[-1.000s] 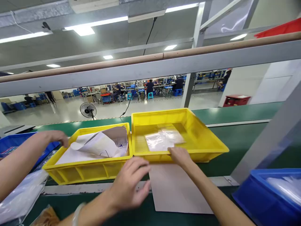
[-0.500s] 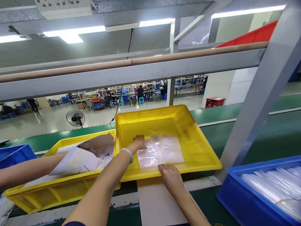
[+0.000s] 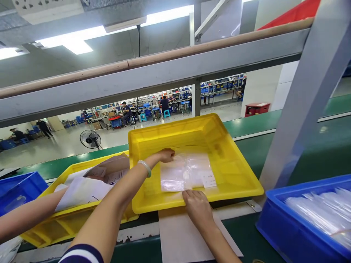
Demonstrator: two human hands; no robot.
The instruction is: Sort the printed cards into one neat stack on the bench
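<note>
Clear plastic bags (image 3: 172, 180) lie flat inside a tilted yellow bin (image 3: 236, 179), with a white slip showing printed marks at their right end. My left hand (image 3: 166, 155), with a pale bangle on the wrist, reaches into this bin. Its fingers are closed at the upper left corner of the bags, pinching the plastic; the fingertips are partly hidden. At the bin's front edge, my right hand (image 3: 197, 206) is curled over the rim, close to the lower edge of the bags. A sheet of light cardboard (image 3: 175, 237) lies under my right forearm.
Another person's arm (image 3: 33, 219) reaches from the left into a second yellow bin (image 3: 52, 228) holding white paper and printed sheets. A blue bin (image 3: 287, 226) of clear bags stands at right, beside a slanted grey post (image 3: 290, 120). Another blue bin (image 3: 19, 190) is far left.
My left hand has drawn its fingers together and moved slightly up along the bags' edge. The printed slip now shows at the right. The other person's hand has shifted within the paper.
</note>
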